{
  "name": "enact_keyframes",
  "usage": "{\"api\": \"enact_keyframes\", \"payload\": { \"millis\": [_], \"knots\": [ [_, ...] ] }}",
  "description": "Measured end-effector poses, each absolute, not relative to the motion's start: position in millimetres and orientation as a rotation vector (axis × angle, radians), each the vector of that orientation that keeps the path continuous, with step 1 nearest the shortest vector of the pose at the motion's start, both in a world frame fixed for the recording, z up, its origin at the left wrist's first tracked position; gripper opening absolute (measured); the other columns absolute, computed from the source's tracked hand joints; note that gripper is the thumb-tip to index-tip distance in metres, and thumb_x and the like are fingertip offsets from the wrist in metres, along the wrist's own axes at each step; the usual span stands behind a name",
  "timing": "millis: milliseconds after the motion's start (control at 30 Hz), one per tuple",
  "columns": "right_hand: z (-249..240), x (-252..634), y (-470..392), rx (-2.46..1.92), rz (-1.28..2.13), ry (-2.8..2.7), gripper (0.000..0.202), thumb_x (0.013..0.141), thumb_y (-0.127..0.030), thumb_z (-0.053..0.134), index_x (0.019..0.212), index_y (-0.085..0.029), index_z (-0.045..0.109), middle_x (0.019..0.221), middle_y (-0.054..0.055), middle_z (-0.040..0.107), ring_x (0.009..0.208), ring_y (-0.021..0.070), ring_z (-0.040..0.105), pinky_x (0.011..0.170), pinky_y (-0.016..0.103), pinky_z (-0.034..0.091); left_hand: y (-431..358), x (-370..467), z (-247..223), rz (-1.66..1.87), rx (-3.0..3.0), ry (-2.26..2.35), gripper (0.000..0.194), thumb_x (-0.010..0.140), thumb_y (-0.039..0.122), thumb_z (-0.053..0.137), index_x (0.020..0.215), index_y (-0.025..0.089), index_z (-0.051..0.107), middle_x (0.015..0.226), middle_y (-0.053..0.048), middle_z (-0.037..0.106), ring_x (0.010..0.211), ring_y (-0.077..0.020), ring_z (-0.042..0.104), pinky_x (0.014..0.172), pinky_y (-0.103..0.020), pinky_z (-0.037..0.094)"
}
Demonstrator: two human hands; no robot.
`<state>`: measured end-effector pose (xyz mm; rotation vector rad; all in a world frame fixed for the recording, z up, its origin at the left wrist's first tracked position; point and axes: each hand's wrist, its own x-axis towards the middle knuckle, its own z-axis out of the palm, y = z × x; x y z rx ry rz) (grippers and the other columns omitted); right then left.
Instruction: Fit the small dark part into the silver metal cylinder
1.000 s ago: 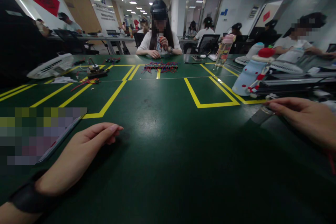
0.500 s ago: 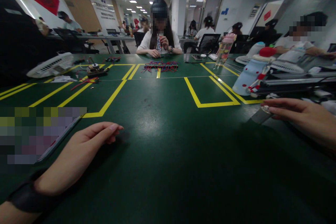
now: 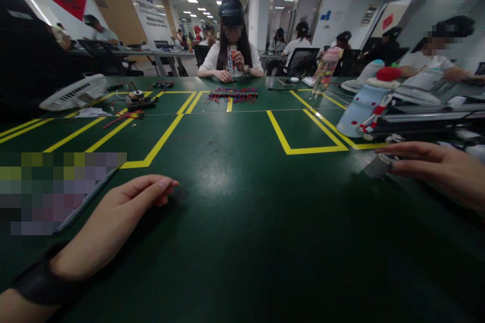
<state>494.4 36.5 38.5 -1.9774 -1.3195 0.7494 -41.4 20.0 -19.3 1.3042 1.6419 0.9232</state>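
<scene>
My left hand [image 3: 146, 196] rests on the green table [image 3: 242, 222] at the left, its fingers curled together with nothing seen in them. A dark band circles that wrist. At the right edge my right hand [image 3: 424, 161] has its fingers around the end of a small grey metal cylinder [image 3: 378, 165], which lies tilted low over the table. The far fingers and the cylinder's right end are partly hidden. A flat, pixelated object [image 3: 87, 202] lies beside my left forearm.
A blue bottle with a red top [image 3: 354, 111] and dark metal rails [image 3: 428, 122] stand beyond my right hand. Farther back are a clear bottle [image 3: 325, 73], a pile of coloured wires [image 3: 233, 94], a white fan [image 3: 76, 93] and a seated person [image 3: 231, 55].
My right hand's fingers have spread slightly, and the cylinder has turned a little. My left hand is still.
</scene>
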Motion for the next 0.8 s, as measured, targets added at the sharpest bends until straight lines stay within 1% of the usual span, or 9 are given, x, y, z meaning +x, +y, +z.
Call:
{"api": "enact_keyframes", "payload": {
  "millis": [100,200,300,367,467,600,700,800],
  "knots": [
    [34,498,38,-2.132,0.537,-1.407,0.049,0.066,-0.042,0.073,0.109,-0.020,0.064,0.102,0.013,0.068,0.082,0.0188,0.067,0.074,0.034,0.048,21,-41,-20,0.932,1.290,1.653,0.031,0.083,0.049,0.059,0.102,0.025,0.065,0.092,0.002,0.066,0.090,-0.0175,0.056,0.081,-0.027,0.040],
    [29,497,40,-2.168,0.348,-1.471,0.047,0.066,-0.044,0.073,0.104,-0.018,0.065,0.093,0.011,0.070,0.079,0.0173,0.066,0.075,0.034,0.047,22,-40,-22,0.944,1.292,1.658,0.029,0.083,0.048,0.059,0.101,0.026,0.065,0.097,0.002,0.066,0.091,-0.0174,0.056,0.081,-0.027,0.041],
    [23,480,39,-2.079,0.154,-1.514,0.040,0.069,-0.040,0.071,0.102,-0.017,0.066,0.092,0.011,0.069,0.077,0.0160,0.065,0.074,0.032,0.049,21,-40,-20,0.934,1.316,1.669,0.029,0.083,0.048,0.059,0.101,0.026,0.065,0.099,0.002,0.067,0.091,-0.0178,0.056,0.081,-0.027,0.041],
    [20,456,36,-1.893,0.084,-1.574,0.039,0.071,-0.036,0.071,0.104,-0.017,0.065,0.097,0.011,0.068,0.078,0.0149,0.065,0.074,0.030,0.051,21,-39,-17,0.897,1.359,1.689,0.031,0.083,0.049,0.058,0.102,0.026,0.065,0.100,0.002,0.067,0.091,-0.0182,0.057,0.083,-0.028,0.041],
    [17,404,31,-1.541,0.259,-1.788,0.039,0.074,-0.034,0.068,0.110,-0.019,0.062,0.108,0.009,0.066,0.086,0.0143,0.065,0.078,0.027,0.053,20,-36,-13,0.845,1.421,1.715,0.034,0.083,0.051,0.057,0.103,0.025,0.065,0.099,0.001,0.067,0.090,-0.0188,0.058,0.083,-0.029,0.040],
    [13,329,26,-1.148,0.607,-2.046,0.033,0.079,-0.030,0.063,0.111,-0.022,0.057,0.114,0.006,0.062,0.100,0.0146,0.062,0.086,0.029,0.053,19,-34,-11,0.827,1.446,1.742,0.037,0.083,0.053,0.055,0.103,0.024,0.064,0.095,0.000,0.067,0.088,-0.0189,0.059,0.081,-0.029,0.041],
    [4,294,26,-1.027,0.736,-2.101,0.030,0.082,-0.029,0.059,0.111,-0.022,0.055,0.113,0.005,0.060,0.098,0.0129,0.060,0.086,0.029,0.053,19,-34,-9,0.825,1.486,1.765,0.037,0.083,0.054,0.053,0.102,0.023,0.064,0.092,0.001,0.067,0.087,-0.0187,0.058,0.079,-0.028,0.041],
    [-7,283,26,-1.010,0.756,-2.110,0.030,0.082,-0.029,0.059,0.111,-0.022,0.053,0.111,0.004,0.059,0.095,0.0114,0.059,0.085,0.028,0.052,19,-27,-4,0.765,1.577,1.791,0.039,0.085,0.055,0.050,0.102,0.023,0.064,0.091,0.000,0.067,0.085,-0.0198,0.060,0.078,-0.030,0.042]
  ]
}}
